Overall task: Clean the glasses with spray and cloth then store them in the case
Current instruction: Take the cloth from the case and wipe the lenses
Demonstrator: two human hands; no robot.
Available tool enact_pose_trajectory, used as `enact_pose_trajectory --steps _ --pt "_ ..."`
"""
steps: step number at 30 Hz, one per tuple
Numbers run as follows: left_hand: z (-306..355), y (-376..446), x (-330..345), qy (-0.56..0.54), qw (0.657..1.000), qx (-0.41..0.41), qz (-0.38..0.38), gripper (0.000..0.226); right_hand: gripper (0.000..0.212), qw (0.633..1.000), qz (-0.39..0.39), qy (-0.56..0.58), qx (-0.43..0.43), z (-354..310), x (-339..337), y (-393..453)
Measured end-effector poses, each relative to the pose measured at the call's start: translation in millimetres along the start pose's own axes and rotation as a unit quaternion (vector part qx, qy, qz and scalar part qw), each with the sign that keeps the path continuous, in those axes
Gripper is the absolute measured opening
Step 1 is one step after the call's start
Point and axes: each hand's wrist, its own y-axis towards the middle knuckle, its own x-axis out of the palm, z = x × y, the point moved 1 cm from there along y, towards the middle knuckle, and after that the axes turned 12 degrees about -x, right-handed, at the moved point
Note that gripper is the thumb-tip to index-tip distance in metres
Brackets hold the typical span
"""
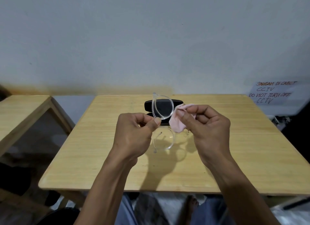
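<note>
Clear-framed glasses (162, 107) are held up over the middle of the wooden table (234, 149), turned so one lens stands above the other. My left hand (134, 134) pinches the frame at the bridge between thumb and forefinger. My right hand (208, 129) grips a bunched pink cloth (177, 124) that touches the right rim of the upper lens. Behind the glasses lies a black case (148, 105), open, partly hidden by the lens and my fingers. No spray bottle is visible.
A second wooden table (21, 114) stands to the left across a gap. A white wall rises right behind the table. A handwritten paper sign (273, 93) sits at the far right. My knees and a bare foot show below the near edge.
</note>
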Motion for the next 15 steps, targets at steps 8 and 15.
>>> enact_pose_trajectory --steps 8,15 --pt "0.9 -7.3 5.3 0.049 0.997 0.018 -0.049 0.03 0.016 1.0 0.009 -0.003 0.025 0.3 11.8 5.0" --pt "-5.3 -5.9 -0.6 0.059 0.997 0.014 -0.049 0.028 0.016 0.999 0.033 -0.01 0.013 -1.7 6.8 20.9"
